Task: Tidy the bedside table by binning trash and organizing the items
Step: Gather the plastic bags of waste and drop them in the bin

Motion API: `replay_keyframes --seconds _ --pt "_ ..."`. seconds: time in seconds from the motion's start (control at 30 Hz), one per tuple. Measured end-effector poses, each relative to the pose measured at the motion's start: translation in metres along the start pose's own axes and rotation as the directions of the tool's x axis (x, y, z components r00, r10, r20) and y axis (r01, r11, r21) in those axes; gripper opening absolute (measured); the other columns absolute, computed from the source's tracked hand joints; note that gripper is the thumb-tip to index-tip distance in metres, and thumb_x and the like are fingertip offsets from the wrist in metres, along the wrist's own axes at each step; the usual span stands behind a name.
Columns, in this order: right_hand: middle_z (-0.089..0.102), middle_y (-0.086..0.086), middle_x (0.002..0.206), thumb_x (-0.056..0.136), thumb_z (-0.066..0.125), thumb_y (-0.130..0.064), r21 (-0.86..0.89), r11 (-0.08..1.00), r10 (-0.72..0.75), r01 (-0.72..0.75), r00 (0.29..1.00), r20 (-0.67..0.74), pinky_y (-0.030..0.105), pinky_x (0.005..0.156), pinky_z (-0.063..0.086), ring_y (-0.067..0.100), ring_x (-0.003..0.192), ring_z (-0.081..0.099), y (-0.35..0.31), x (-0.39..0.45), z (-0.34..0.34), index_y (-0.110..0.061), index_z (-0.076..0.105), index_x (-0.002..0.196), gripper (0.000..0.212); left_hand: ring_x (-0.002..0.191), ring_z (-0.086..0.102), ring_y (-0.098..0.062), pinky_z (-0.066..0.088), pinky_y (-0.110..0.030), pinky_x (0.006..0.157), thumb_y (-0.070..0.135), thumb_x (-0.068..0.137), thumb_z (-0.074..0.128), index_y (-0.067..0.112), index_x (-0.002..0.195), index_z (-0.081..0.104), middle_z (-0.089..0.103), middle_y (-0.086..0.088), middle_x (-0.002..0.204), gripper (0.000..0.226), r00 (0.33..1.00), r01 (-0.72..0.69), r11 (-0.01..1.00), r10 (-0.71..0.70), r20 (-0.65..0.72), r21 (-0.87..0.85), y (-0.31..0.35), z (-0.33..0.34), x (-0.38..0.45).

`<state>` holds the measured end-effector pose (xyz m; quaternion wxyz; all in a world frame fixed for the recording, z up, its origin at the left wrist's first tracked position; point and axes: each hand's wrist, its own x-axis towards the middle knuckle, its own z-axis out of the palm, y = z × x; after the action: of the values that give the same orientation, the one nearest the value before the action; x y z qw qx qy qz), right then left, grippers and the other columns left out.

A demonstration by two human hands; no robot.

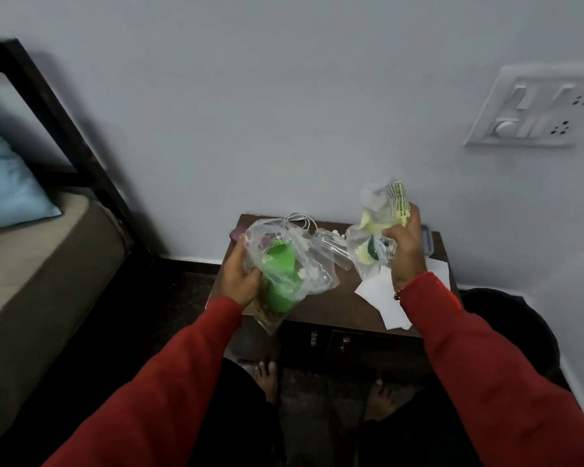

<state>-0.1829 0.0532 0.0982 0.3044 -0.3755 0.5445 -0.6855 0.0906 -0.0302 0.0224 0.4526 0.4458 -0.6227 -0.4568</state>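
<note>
Trash is in both hands, held above the tabletop (321, 301). Left hand (241, 278) grips a clear bag (304, 264) with green plastic (279, 278) inside; bag's lower end, showing something brownish, hangs past the front-left edge of the tabletop. Right hand (403, 246) is clenched on a crumpled clear wrapper (373, 244) with yellow-green print and a dark green patch; its top sticks up above the fist against the wall.

On the tabletop, between the hands: white cable (299, 220) coiled at the back near the wall, a clear plastic item (334, 246) lying beside it, contents unclear. Dark purple object (235, 233) at the back-left corner, mostly hidden by the bag. White paper (383, 298) at the front-right, overhanging the edge, partly under the right wrist. Grey item (427, 241) at the back-right edge, behind the right hand; can't tell what it is.

Two metal handles (329, 340) on the cabinet front below. Black bin (506, 318) on the floor just right of the table. Bed (31, 251) with a blue pillow (4, 187) well to the left. Switch panel (536, 109) on the wall upper right. Red sleeves on both arms, bead bracelet (398, 294) at the right wrist.
</note>
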Motion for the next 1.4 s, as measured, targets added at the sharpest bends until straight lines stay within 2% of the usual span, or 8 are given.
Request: replay_keyframes --seconds 0.27,0.43,0.53,0.7,0.87,1.03,1.3,1.4 --pt "0.058 -0.007 0.124 0.085 0.057 -0.007 -0.315 0.901 -0.271 0.297 0.954 0.124 0.024 0.086 0.051 0.019 0.104 0.061 -0.009 -0.022 -0.009 -0.051 0.043 0.126 0.062 0.108 0.068 -0.004 0.053 -0.020 0.092 -0.022 0.074 0.066 0.024 0.118 0.059 0.069 0.003 0.116 0.064 1.000 0.011 0.989 -0.010 0.003 -0.147 0.028 0.026 -0.015" --pt "0.065 -0.010 0.115 0.091 0.059 -0.009 -0.090 0.941 -0.336 0.327 0.935 -0.113 0.031 0.089 0.054 0.015 0.103 0.064 -0.032 -0.028 -0.017 -0.037 0.051 0.125 0.045 0.119 0.060 -0.028 0.050 -0.041 0.104 -0.019 0.072 0.069 0.029 0.123 0.054 0.062 -0.016 0.126 0.072 0.996 -0.073 0.990 0.079 0.047 -0.119 0.026 0.039 -0.014" --pt "0.069 -0.003 0.105 0.089 0.056 0.001 0.229 0.958 -0.123 0.173 0.968 -0.217 0.034 0.082 0.058 0.016 0.095 0.065 -0.043 -0.026 -0.018 -0.023 0.060 0.115 0.036 0.115 0.062 -0.007 0.048 -0.040 0.108 -0.020 0.073 0.070 0.012 0.130 0.053 0.064 -0.001 0.124 0.067 0.997 -0.016 0.992 0.026 0.073 -0.128 0.026 0.047 -0.018" --pt "0.060 0.004 0.122 0.091 0.051 -0.012 0.669 0.727 0.253 -0.155 0.966 -0.051 0.023 0.053 0.054 0.018 0.094 0.066 -0.052 -0.031 -0.027 -0.023 0.053 0.133 0.043 0.117 0.062 -0.004 0.052 -0.028 0.097 -0.017 0.078 0.069 0.019 0.130 0.052 0.064 0.007 0.125 0.066 0.992 -0.001 0.994 0.015 0.128 -0.108 0.031 0.056 -0.019" --pt "0.061 0.001 0.122 0.086 0.058 -0.029 0.741 0.651 0.201 -0.168 0.979 0.046 0.025 0.058 0.057 0.016 0.097 0.069 -0.056 -0.038 -0.031 -0.021 0.037 0.148 0.067 0.116 0.061 -0.007 0.050 -0.024 0.097 -0.014 0.082 0.053 0.022 0.133 0.047 0.062 0.025 0.122 0.063 0.988 -0.060 0.997 0.066 0.139 -0.043 0.037 0.059 -0.019" --pt "0.068 0.002 0.112 0.092 0.058 -0.002 0.416 0.907 0.036 -0.067 0.996 0.081 0.056 0.097 0.047 0.027 0.104 0.060 -0.055 -0.035 -0.013 -0.025 0.062 0.116 0.033 0.116 0.063 -0.022 0.053 -0.036 0.099 -0.013 0.088 0.050 0.015 0.141 0.043 0.062 -0.009 0.130 0.060 0.979 -0.004 0.997 0.021 0.203 -0.082 0.053 0.061 -0.021" --pt "0.068 -0.018 0.103 0.092 0.055 -0.002 -0.319 0.917 -0.157 0.239 0.952 0.262 0.023 0.080 0.050 0.008 0.091 0.064 -0.035 -0.045 0.010 -0.041 0.065 0.107 0.043 0.133 0.054 -0.020 0.045 -0.059 0.106 0.069 0.093 0.044 0.048 0.139 0.048 0.058 0.011 0.142 0.051 0.879 0.252 0.955 -0.158 0.451 -0.157 0.085 0.072 -0.034" --pt "0.069 -0.013 0.109 0.076 0.046 0.009 -0.343 0.880 -0.207 0.329 0.915 0.347 0.019 0.087 0.048 0.009 0.101 0.064 -0.038 -0.050 0.011 -0.027 0.071 0.100 0.050 0.104 0.062 -0.020 0.052 -0.056 0.095 0.034 0.103 0.048 0.013 0.118 0.062 0.068 -0.002 0.111 0.029 0.978 0.126 0.981 -0.098 0.184 -0.146 0.088 0.077 -0.029"
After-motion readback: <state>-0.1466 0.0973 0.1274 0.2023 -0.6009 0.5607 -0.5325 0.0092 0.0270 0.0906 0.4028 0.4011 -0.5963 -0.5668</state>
